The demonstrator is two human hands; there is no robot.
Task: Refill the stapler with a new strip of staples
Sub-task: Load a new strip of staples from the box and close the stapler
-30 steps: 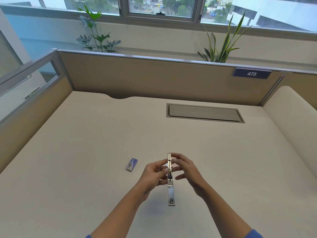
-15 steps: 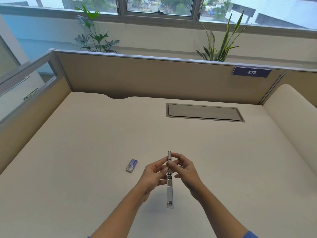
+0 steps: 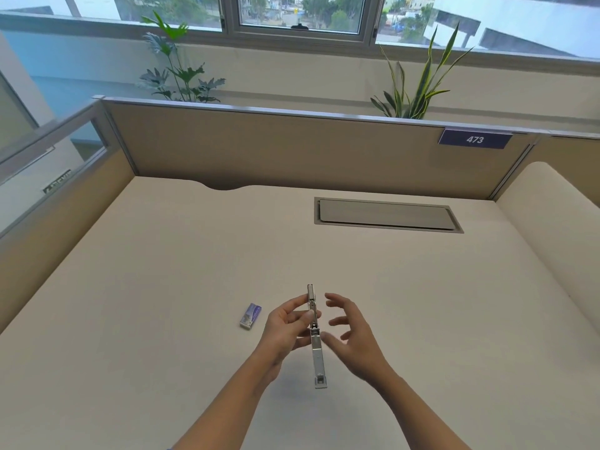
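Low at centre, above the tabletop (image 3: 156, 336): open stapler (image 3: 316, 355), pinched near the hinge by left grip (image 3: 289, 323). Just beside, right grip (image 3: 352, 332) spread loose, holding nothing; off the stapler now, on it half a second ago. Forearms cut off below. Cannot tell whether staples lie in the channel. Left, on the tabletop, staple box (image 3: 250, 316), unmoved. Beyond, hatch (image 3: 386, 214).

staple box (image 3: 250, 316) lettering too small to read; stapler (image 3: 317, 358) interior indiscernible
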